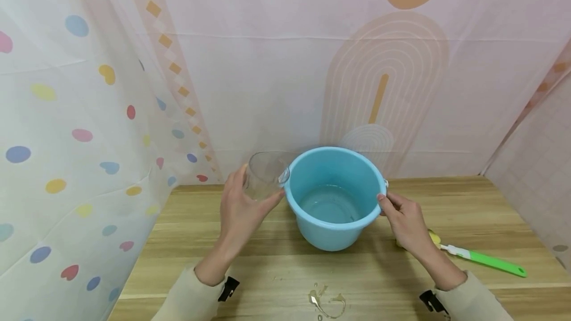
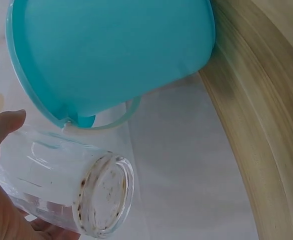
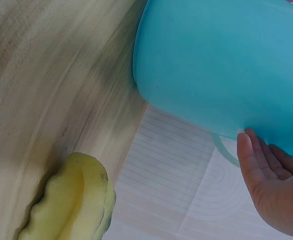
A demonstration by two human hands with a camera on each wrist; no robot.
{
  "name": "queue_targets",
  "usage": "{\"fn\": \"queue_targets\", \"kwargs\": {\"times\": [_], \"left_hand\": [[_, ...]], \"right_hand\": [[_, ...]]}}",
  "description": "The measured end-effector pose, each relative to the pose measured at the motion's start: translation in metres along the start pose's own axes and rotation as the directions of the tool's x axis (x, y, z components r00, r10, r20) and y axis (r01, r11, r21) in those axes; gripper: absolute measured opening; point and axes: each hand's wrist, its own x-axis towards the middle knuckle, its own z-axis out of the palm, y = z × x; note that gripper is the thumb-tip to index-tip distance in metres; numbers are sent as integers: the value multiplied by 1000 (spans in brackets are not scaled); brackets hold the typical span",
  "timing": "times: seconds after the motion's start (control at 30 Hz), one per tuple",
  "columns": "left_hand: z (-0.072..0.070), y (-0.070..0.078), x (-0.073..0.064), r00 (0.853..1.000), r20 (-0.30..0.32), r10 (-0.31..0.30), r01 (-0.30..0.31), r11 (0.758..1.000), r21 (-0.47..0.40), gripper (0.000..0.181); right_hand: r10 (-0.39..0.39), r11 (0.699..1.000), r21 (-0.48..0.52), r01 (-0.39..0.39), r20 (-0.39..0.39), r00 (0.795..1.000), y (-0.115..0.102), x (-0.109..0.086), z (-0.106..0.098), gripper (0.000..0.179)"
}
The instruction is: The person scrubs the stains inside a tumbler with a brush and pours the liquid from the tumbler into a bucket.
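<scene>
In the head view my left hand [image 1: 241, 217] holds a clear drinking glass [image 1: 263, 177] beside the left rim of a light blue bucket [image 1: 329, 238]. The glass is tilted; dark specks show around its thick base [image 2: 109, 192] in the left wrist view. At the bucket's right rim, my right hand [image 1: 407, 219] grips the edge, thumb on top and fingers below. The bucket stands upright on the wooden table, with a little clear water [image 1: 330, 204] in its bottom. Its pale carrying handle [image 2: 109, 125] hangs down on the far side.
A sponge brush with a yellow head [image 3: 71, 200] and a green handle [image 1: 497, 263] lies on the table right of the bucket, partly behind my right wrist. Spilled liquid [image 1: 327, 306] wets the wood near the front. Patterned curtains [image 1: 250, 88] hang behind and at the sides.
</scene>
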Motion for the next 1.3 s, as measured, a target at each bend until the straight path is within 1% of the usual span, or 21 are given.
{"fn": "queue_targets", "kwargs": {"times": [0.13, 0.4, 0.5, 0.67, 0.9, 1.03, 1.17, 1.3], "left_hand": [[-1, 1, -4, 1000, -12, -8, 7, 999, -33, 88], [-2, 1, -16, 1000, -26, 8, -11, 994, -111, 93], [-2, 1, -21, 999, -40, 8, -13, 993, -118, 94], [-2, 2, -28, 998, -60, -6, -3, 990, -144, 89], [-2, 5, -37, 998, -35, -54, 44, 969, -241, 84], [-2, 7, -44, 996, -9, -83, 78, 961, -265, 84], [-1, 8, -51, 993, 13, -119, 118, 956, -269, 81], [0, 9, -58, 993, 9, -116, 114, 955, -275, 78]], "right_hand": [[-2, 1000, 6, 2, -6, 1000, 0, 0, 0, 39], [16, 1000, 8, -16, 0, 1000, 0, 0, -1, 39], [18, 1000, 5, -18, 4, 1000, 0, 0, -1, 40], [13, 1000, 11, -13, 5, 1000, 1, 0, -1, 40], [11, 1000, 13, -11, 3, 1000, 1, 0, -2, 40], [18, 1000, 16, -18, 1, 1000, 1, 0, -2, 40], [15, 1000, 13, -15, -2, 1000, 1, 0, -2, 39], [15, 1000, 19, -15, 2, 1000, 1, 0, -2, 39]]}}
